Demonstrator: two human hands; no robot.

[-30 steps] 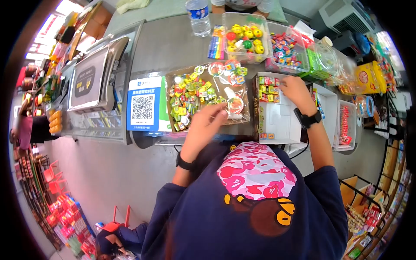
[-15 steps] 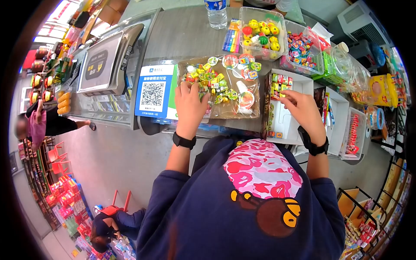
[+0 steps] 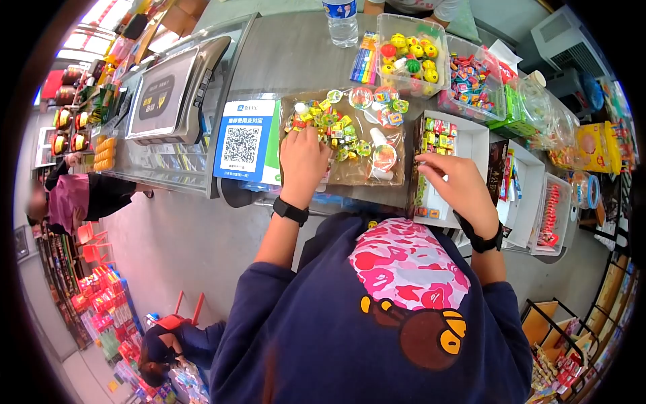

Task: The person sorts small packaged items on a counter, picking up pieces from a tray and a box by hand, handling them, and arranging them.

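My left hand [image 3: 304, 160] is over the left part of a brown tray [image 3: 350, 176], its bent fingers down among small yellow and green wrapped candies [image 3: 344, 138]. Its fingertips are partly hidden, so whatever they pinch does not show. My right hand [image 3: 459, 185] hovers above a white-lined cardboard box [image 3: 471, 138], thumb and forefinger apart near the box's left wall, nothing visible between them. Rows of wrapped candies [image 3: 439, 137] line the left side of that box. Round candy packs [image 3: 361, 98] and a white-capped candy bottle [image 3: 384, 157] lie in the tray.
A payment code sign [image 3: 241, 145] lies left of the tray. Behind are a water bottle [image 3: 342, 28], a tub of yellow toys [image 3: 412, 57] and a tub of small candies [image 3: 471, 84]. At right stands a tub of red items [image 3: 550, 214]. Other people are nearby.
My right hand has moved left and down, from the candy rows to the box's left wall. My left hand has shifted slightly right, its fingers closer together among the candies.
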